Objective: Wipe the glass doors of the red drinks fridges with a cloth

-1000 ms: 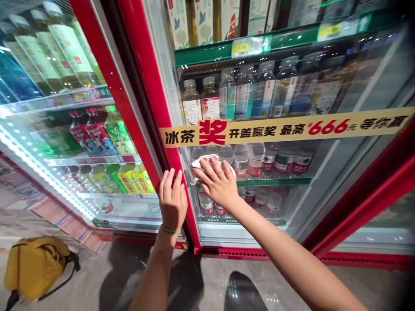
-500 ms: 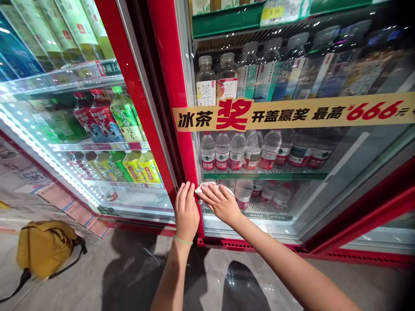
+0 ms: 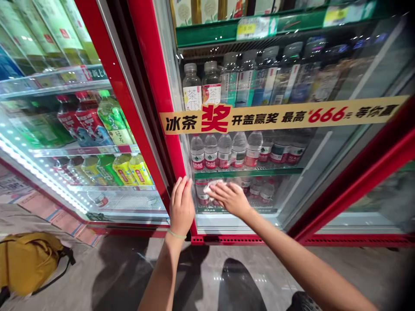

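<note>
A red-framed glass door [image 3: 311, 147] of a drinks cooler fills the right side, with a yellow banner [image 3: 259, 119] stuck across it. Against the door's lower glass, my right hand [image 3: 231, 198] presses a crumpled white cloth [image 3: 212, 185] under its fingers. The cloth is mostly covered by the hand. My left hand [image 3: 182, 205] lies on the red door frame [image 3: 162, 86], fingers stretched upward and holding nothing. Behind the glass, bottles of water [image 3: 224, 151] stand on a green-edged shelf.
Another cooler with a red frame [image 3: 110, 65] stands at the left, holding green, red and yellow bottles [image 3: 112, 116]. A yellow backpack [image 3: 29, 261] lies on the grey floor [image 3: 129, 263] at the lower left. Shadows fall across the floor.
My right hand and the cloth have moved right across the glass, away from the red frame and my left hand. My left hand stays at the frame. The view has shifted right.
</note>
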`<state>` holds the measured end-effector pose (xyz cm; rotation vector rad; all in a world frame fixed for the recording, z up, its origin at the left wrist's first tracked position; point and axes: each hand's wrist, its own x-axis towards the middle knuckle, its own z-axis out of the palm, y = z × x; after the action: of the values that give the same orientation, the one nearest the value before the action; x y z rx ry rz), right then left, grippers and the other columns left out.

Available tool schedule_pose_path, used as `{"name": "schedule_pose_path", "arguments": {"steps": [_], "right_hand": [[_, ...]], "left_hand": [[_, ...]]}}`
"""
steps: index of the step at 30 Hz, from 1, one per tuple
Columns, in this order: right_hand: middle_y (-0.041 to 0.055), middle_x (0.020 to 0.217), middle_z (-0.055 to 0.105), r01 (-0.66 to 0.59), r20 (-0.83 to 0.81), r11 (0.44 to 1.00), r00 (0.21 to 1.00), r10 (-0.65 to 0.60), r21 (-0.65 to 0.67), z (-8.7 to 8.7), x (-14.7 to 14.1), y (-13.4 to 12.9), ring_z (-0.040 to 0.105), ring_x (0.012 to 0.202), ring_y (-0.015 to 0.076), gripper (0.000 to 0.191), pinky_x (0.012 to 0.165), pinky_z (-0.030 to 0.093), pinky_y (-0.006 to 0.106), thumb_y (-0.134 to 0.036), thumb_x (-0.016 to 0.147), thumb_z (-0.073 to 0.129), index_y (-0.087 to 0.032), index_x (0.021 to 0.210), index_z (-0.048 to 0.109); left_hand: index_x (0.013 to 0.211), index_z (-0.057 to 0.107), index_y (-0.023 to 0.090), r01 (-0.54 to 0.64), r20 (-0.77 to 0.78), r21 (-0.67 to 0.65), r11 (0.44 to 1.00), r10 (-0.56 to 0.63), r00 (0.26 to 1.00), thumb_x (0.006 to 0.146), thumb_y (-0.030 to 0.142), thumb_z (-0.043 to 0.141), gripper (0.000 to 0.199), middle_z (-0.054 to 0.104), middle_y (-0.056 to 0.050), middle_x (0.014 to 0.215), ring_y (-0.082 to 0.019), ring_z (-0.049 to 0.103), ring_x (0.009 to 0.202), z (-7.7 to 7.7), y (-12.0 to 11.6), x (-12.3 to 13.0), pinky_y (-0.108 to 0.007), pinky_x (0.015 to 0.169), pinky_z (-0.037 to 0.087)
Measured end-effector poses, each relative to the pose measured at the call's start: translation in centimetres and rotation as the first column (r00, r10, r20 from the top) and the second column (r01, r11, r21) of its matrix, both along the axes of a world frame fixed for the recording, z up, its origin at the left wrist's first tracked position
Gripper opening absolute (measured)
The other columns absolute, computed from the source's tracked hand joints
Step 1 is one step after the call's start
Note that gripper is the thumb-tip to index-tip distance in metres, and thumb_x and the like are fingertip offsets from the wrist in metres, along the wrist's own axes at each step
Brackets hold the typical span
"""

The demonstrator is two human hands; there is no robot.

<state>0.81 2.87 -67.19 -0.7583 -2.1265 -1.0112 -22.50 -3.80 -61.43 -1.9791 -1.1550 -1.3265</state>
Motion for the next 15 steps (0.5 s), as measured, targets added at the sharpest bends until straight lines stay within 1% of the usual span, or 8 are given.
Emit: {"name": "schedule_pose_path", "arguments": {"steps": [2, 4, 6, 7, 9, 11, 13, 15], "right_hand": [[-0.0067, 0.169, 0.033, 0.07, -0.022, 0.996, 0.997, -0.069, 0.056, 6.0, 1.6, 0.7, 0.007, 0.162, 0.0182, 0.063, 0.133, -0.002, 0.044, -0.038, 0.102, 0.054, -0.036, 0.161, 0.033], [-0.0037, 0.17, 0.031, 0.121, -0.087, 0.99, 0.99, -0.114, 0.079, 11.4, 2.9, 1.3, 0.012, 0.162, 0.0219, 0.068, 0.133, -0.002, 0.048, -0.043, 0.102, 0.052, -0.036, 0.164, 0.024], [-0.0024, 0.171, 0.03, 0.139, -0.135, 0.988, 0.983, -0.128, 0.071, 15.0, 3.5, 1.6, 0.019, 0.161, 0.0259, 0.071, 0.132, 0.004, 0.052, -0.045, 0.103, 0.05, -0.037, 0.166, 0.017], [-0.0018, 0.171, 0.03, 0.142, -0.156, 0.988, 0.979, -0.13, 0.068, 16.0, 3.6, 1.8, 0.021, 0.16, 0.0272, 0.072, 0.132, 0.006, 0.053, -0.045, 0.103, 0.049, -0.037, 0.166, 0.015], [-0.0004, 0.17, 0.031, 0.15, -0.201, 0.986, 0.97, -0.133, 0.068, 16.0, 3.5, 1.9, 0.022, 0.159, 0.0283, 0.072, 0.131, 0.008, 0.054, -0.046, 0.104, 0.048, -0.036, 0.166, 0.014], [0.0006, 0.169, 0.034, 0.157, -0.239, 0.985, 0.961, -0.136, 0.071, 13.9, 3.4, 1.9, 0.021, 0.16, 0.0277, 0.071, 0.131, 0.008, 0.053, -0.046, 0.103, 0.048, -0.035, 0.166, 0.017], [0.0003, 0.167, 0.039, 0.156, -0.232, 0.985, 0.963, -0.136, 0.073, 10.2, 3.5, 1.6, 0.021, 0.16, 0.0264, 0.067, 0.131, 0.008, 0.051, -0.047, 0.103, 0.048, -0.035, 0.164, 0.026], [-0.0006, 0.161, 0.048, 0.155, -0.199, 0.985, 0.97, -0.138, 0.073, 5.5, 4.2, 1.1, 0.024, 0.159, 0.0249, 0.06, 0.131, 0.009, 0.049, -0.046, 0.102, 0.05, -0.037, 0.159, 0.038]], "left_hand": [[0.161, 0.034, 0.022, 0.015, -0.005, 0.042, 0.999, -0.015, 1.0, 0.1, 0.005, 0.044, 0.064, 0.055, -0.016, 0.151, -0.024, 0.039, 0.152, 1.9, 0.6, 0.7, -0.047, 0.124, 0.039], [0.16, 0.035, 0.022, 0.034, -0.006, 0.068, 0.997, -0.034, 0.999, 0.101, 0.007, 0.043, 0.061, 0.055, -0.015, 0.151, -0.025, 0.039, 0.152, 3.4, 1.2, 1.6, -0.047, 0.125, 0.038], [0.16, 0.035, 0.022, 0.054, -0.005, 0.072, 0.996, -0.053, 0.999, 0.102, 0.009, 0.042, 0.06, 0.054, -0.015, 0.153, -0.025, 0.038, 0.153, 4.3, 1.7, 2.7, -0.048, 0.125, 0.037], [0.16, 0.036, 0.022, 0.059, -0.003, 0.066, 0.996, -0.059, 0.998, 0.103, 0.01, 0.042, 0.059, 0.053, -0.015, 0.154, -0.025, 0.038, 0.153, 4.4, 2.0, 3.2, -0.049, 0.125, 0.036], [0.16, 0.037, 0.022, 0.059, 0.009, 0.044, 0.997, -0.059, 0.998, 0.103, 0.012, 0.041, 0.057, 0.05, -0.015, 0.156, -0.026, 0.036, 0.154, 4.0, 2.4, 4.2, -0.05, 0.126, 0.035], [0.159, 0.038, 0.022, 0.044, 0.02, 0.016, 0.999, -0.044, 0.999, 0.104, 0.013, 0.042, 0.056, 0.048, -0.016, 0.158, -0.027, 0.033, 0.155, 2.7, 2.6, 5.1, -0.05, 0.126, 0.034], [0.158, 0.04, 0.022, 0.013, 0.016, -0.013, 1.0, -0.013, 1.0, 0.103, 0.013, 0.044, 0.057, 0.045, -0.016, 0.16, -0.028, 0.03, 0.157, 0.9, 2.7, 5.9, -0.052, 0.127, 0.031], [0.159, 0.039, 0.022, -0.031, 0.005, -0.037, 0.999, 0.032, 0.999, 0.101, 0.012, 0.047, 0.059, 0.042, -0.017, 0.162, -0.03, 0.025, 0.158, -1.1, 2.6, 6.6, -0.055, 0.128, 0.029]]}}
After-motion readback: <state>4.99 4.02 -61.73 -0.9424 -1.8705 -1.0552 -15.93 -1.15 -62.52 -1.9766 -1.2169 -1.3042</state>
